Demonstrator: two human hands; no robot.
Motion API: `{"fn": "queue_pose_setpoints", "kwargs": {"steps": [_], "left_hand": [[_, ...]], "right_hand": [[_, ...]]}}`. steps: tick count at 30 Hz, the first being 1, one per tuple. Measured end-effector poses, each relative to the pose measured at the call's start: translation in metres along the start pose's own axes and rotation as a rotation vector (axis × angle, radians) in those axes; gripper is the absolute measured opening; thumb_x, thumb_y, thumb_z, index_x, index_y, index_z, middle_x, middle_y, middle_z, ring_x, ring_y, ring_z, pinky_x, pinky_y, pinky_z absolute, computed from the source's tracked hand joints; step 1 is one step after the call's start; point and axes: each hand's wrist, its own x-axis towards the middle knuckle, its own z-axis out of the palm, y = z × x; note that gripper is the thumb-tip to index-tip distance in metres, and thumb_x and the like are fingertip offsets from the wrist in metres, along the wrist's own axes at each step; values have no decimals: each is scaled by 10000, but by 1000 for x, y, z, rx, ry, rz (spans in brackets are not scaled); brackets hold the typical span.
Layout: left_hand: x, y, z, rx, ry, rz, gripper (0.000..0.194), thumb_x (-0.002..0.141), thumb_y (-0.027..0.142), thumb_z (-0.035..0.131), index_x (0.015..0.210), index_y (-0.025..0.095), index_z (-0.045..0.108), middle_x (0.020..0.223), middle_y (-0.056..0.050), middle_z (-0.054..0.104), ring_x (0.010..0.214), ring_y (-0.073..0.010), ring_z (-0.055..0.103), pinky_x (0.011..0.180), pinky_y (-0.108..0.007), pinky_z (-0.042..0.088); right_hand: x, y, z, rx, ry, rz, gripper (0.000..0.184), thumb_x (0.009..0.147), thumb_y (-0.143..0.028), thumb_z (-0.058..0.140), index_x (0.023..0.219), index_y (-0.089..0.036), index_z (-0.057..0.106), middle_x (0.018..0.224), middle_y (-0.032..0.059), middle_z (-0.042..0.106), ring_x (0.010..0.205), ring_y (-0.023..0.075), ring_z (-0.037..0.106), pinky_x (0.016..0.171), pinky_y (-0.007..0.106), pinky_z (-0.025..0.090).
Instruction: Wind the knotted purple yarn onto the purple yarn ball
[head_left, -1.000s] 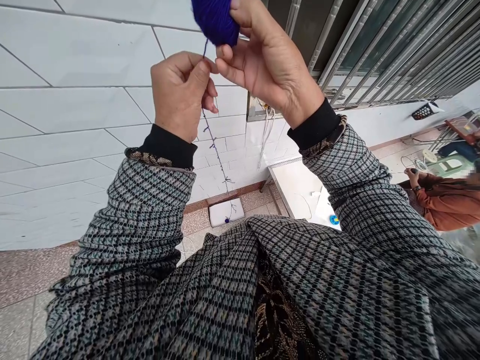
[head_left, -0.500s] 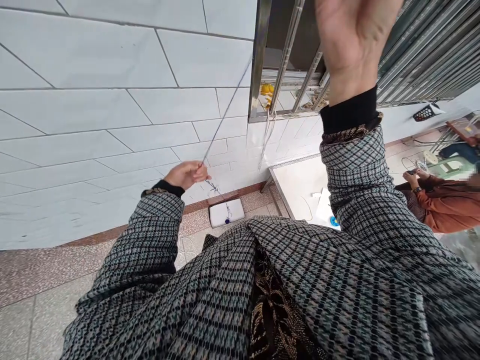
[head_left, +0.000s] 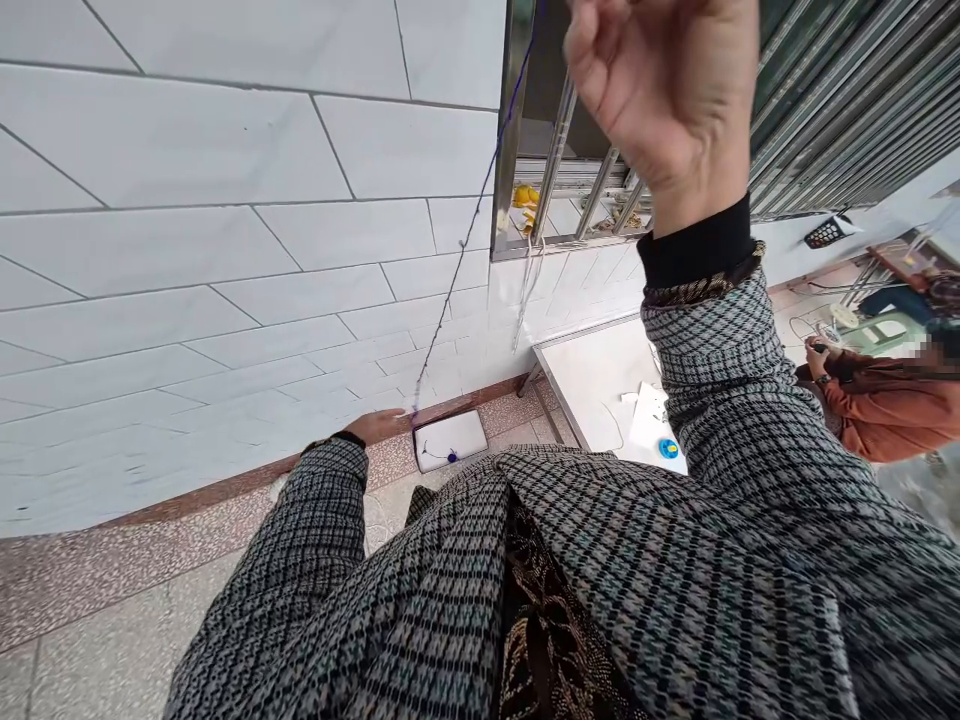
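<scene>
A thin purple-blue thread [head_left: 463, 243] slants from the top edge down past the tiled wall towards a white box [head_left: 469, 437] on the floor. A small dark blue ball of thread [head_left: 452, 457] lies on the box. Beside the thread's lower end is my left hand [head_left: 381, 425], low, its fingers stretched out and the fingertips close to the thread. My right hand [head_left: 667, 85] is raised before the barred window, palm side showing and fingers curled. The top edge cuts off its fingertips, and the thread leaves the picture just left of them.
Metal window bars [head_left: 556, 165] stand behind my right hand. A white table [head_left: 581, 375] carries paper [head_left: 645, 415] and a blue round item [head_left: 667, 448]. At the right sits a person in an orange-brown top [head_left: 892, 410]. A black basket [head_left: 825, 232] is near the far wall.
My left hand has dropped and its fingers, pinched on the thread before, are now straight. The right hand has moved slightly left and down, with more of its curled fingers showing.
</scene>
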Motion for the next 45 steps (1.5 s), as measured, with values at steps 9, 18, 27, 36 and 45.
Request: {"fn": "queue_pose_setpoints", "kwargs": {"steps": [9, 18, 27, 36, 45], "left_hand": [[-31, 203, -33, -425, 354, 815, 508, 880, 558, 737, 1225, 184, 731, 1177, -110, 789, 1255, -300, 713, 1201, -512, 475], [-93, 305, -14, -537, 301, 1082, 274, 1012, 472, 708, 1045, 203, 666, 753, -36, 639, 851, -195, 710, 826, -353, 574], [-76, 253, 21, -630, -119, 730, 217, 803, 313, 689, 678, 203, 549, 573, 7, 386, 466, -90, 298, 484, -302, 325], [-51, 201, 31, -538, -373, 474, 372, 742, 566, 679, 681, 237, 514, 544, 4, 238, 461, -112, 195, 491, -344, 195], [-22, 98, 26, -375, -180, 295, 597, 578, 773, 809, 607, 242, 536, 594, -13, 519, 628, -161, 492, 705, -394, 469]], "right_hand": [[6, 65, -10, -482, -107, -16, 273, 1070, -366, 612, 894, -224, 459, 754, -52, 557, 609, 62, 570, 609, 163, 587], [10, 79, -29, -455, -113, 78, 215, 1004, -240, 645, 878, -230, 471, 772, -30, 572, 656, 79, 597, 699, 197, 607], [27, 65, -31, -457, 59, -150, 189, 924, -272, 677, 874, -272, 495, 867, -7, 578, 780, 121, 648, 761, 206, 609], [36, 53, -29, -390, 120, -208, 149, 980, -259, 595, 885, -266, 479, 851, -20, 559, 792, 115, 596, 828, 209, 606], [29, 29, -36, -404, -31, -282, 237, 960, -274, 710, 938, -224, 480, 837, -43, 527, 753, 63, 550, 800, 179, 601]]}}
